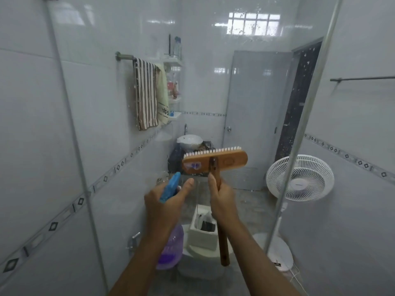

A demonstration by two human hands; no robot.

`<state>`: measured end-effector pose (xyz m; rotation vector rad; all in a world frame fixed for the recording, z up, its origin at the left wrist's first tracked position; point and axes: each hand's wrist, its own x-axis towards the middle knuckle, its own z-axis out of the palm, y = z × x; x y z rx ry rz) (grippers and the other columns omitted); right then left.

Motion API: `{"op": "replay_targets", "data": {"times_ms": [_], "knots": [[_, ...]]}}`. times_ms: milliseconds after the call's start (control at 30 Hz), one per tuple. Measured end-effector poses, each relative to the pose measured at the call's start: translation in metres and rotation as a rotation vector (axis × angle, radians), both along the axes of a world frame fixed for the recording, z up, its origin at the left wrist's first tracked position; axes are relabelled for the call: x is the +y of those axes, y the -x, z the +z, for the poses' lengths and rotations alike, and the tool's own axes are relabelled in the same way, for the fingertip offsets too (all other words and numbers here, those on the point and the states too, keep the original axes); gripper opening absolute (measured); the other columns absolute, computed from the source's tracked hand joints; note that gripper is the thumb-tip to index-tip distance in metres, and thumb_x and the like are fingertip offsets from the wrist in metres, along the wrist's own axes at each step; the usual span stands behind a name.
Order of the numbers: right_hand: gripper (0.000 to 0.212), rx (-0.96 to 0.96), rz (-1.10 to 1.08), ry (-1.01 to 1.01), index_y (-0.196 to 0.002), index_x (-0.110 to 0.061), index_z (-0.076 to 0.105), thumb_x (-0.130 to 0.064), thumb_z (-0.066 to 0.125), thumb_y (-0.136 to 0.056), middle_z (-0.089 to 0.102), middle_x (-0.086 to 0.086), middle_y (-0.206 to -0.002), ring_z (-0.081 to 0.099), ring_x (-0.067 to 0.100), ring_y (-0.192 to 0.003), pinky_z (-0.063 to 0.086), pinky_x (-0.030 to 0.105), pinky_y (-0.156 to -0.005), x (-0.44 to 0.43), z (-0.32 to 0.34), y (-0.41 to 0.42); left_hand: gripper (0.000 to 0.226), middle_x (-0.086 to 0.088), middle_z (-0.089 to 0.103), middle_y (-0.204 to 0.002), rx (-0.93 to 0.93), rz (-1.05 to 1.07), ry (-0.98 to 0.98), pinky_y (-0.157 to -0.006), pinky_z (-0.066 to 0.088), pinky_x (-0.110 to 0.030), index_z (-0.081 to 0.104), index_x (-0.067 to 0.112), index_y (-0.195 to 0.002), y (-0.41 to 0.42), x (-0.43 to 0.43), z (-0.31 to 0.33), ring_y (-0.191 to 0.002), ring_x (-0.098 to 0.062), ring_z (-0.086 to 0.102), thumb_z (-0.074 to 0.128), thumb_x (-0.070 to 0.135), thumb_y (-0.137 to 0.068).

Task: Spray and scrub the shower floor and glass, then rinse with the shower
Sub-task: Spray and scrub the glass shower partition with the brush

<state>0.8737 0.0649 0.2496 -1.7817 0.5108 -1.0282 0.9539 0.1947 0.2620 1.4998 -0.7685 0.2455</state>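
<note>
My left hand (pixel 165 207) grips a spray bottle (pixel 171 246) with a purple body and a blue trigger head, its nozzle aimed forward at the glass. In my right hand (pixel 223 201) is the wooden handle of a scrub brush (pixel 214 161); its wide wooden head is raised with white bristles turned toward the shower glass (pixel 245 82). The glass panel stands right in front of me, speckled with droplets near its upper right. Metal frame strips (pixel 70 116) run along the glass at left and right. The shower floor is out of view.
Beyond the glass: a toilet (pixel 203 238) below my hands, a white standing fan (pixel 299 178) at right, a grey door (pixel 254 116), a washbasin (pixel 189 142), striped towels (pixel 147 92) on a rail and a corner shelf. Tiled walls close in on both sides.
</note>
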Motion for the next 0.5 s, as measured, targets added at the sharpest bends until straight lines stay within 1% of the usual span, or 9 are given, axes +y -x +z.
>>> {"op": "replay_targets", "data": {"times_ms": [67,133,200,233,300,333,367,433,500], "knots": [[0.044,0.049,-0.002,-0.091,-0.088,-0.017,0.065,-0.055,0.046,-0.098,0.058,-0.005,-0.059,0.054,0.007,-0.053,0.045,0.024,-0.053,0.0,-0.046,0.011,0.03,0.01,0.054,-0.05,-0.037,0.005,0.014,-0.044,0.04,-0.008,0.059,0.016,-0.066,0.004,-0.003,0.002,-0.048,-0.002,0.058,0.078,0.029,-0.085],[0.043,0.147,-0.055,-0.119,-0.091,-0.022,0.067,-0.059,0.044,-0.096,0.068,-0.004,-0.071,0.065,0.009,-0.066,0.055,0.033,-0.065,-0.001,-0.091,0.023,0.03,0.01,0.057,-0.054,-0.033,-0.006,0.022,-0.044,0.042,-0.008,0.06,0.013,-0.069,0.008,-0.005,0.002,-0.051,-0.001,0.062,0.075,0.033,-0.085],[0.043,0.23,-0.115,-0.115,-0.095,-0.025,0.069,-0.058,0.042,-0.098,0.074,-0.002,-0.083,0.07,0.007,-0.078,0.06,0.039,-0.078,-0.008,-0.117,0.037,0.034,0.011,0.055,-0.054,-0.068,-0.001,0.039,-0.046,0.043,-0.01,0.061,0.013,-0.07,0.012,-0.009,0.001,-0.05,-0.007,0.06,0.072,0.041,-0.084],[0.045,0.236,-0.13,-0.116,-0.095,-0.025,0.069,-0.06,0.041,-0.097,0.074,-0.001,-0.083,0.07,0.008,-0.078,0.06,0.04,-0.077,-0.012,-0.119,0.043,0.035,0.01,0.054,-0.055,-0.082,-0.001,0.046,-0.047,0.044,-0.012,0.062,0.013,-0.069,0.014,-0.011,0.001,-0.05,-0.01,0.058,0.07,0.044,-0.083],[0.049,0.173,-0.11,-0.117,-0.09,-0.02,0.066,-0.063,0.043,-0.095,0.07,0.001,-0.073,0.067,0.013,-0.065,0.058,0.037,-0.062,-0.021,-0.1,0.052,0.035,0.008,0.055,-0.055,-0.074,-0.017,0.058,-0.047,0.046,-0.015,0.062,0.012,-0.069,0.019,-0.016,-0.001,-0.048,-0.011,0.057,0.07,0.043,-0.083],[0.05,0.118,-0.102,-0.111,-0.087,-0.016,0.063,-0.062,0.044,-0.095,0.064,0.0,-0.066,0.061,0.014,-0.058,0.053,0.034,-0.054,-0.025,-0.081,0.052,0.034,0.006,0.057,-0.056,-0.069,-0.023,0.061,-0.047,0.047,-0.017,0.063,0.012,-0.069,0.02,-0.018,-0.003,-0.048,-0.013,0.057,0.071,0.042,-0.083],[0.05,0.055,-0.116,-0.103,-0.084,-0.015,0.061,-0.061,0.045,-0.095,0.058,0.0,-0.063,0.055,0.016,-0.054,0.046,0.033,-0.049,-0.031,-0.059,0.055,0.034,0.004,0.058,-0.056,-0.067,-0.03,0.064,-0.048,0.049,-0.019,0.063,0.012,-0.07,0.024,-0.022,-0.003,-0.049,-0.015,0.058,0.071,0.042,-0.083],[0.047,-0.047,-0.164,-0.091,-0.082,-0.016,0.057,-0.059,0.045,-0.097,0.052,-0.001,-0.06,0.05,0.017,-0.052,0.043,0.031,-0.047,-0.043,-0.006,0.058,0.035,0.001,0.058,-0.057,-0.074,-0.032,0.068,-0.049,0.052,-0.023,0.063,0.012,-0.07,0.033,-0.029,-0.003,-0.049,-0.018,0.058,0.071,0.043,-0.083],[0.041,-0.094,-0.182,-0.061,-0.08,-0.021,0.053,-0.056,0.043,-0.1,0.048,-0.004,-0.058,0.047,0.016,-0.05,0.042,0.031,-0.046,-0.055,0.037,0.064,0.035,0.001,0.056,-0.056,-0.093,-0.042,0.082,-0.048,0.05,-0.022,0.062,0.012,-0.07,0.044,-0.038,-0.001,-0.049,-0.02,0.056,0.07,0.043,-0.083]]}}
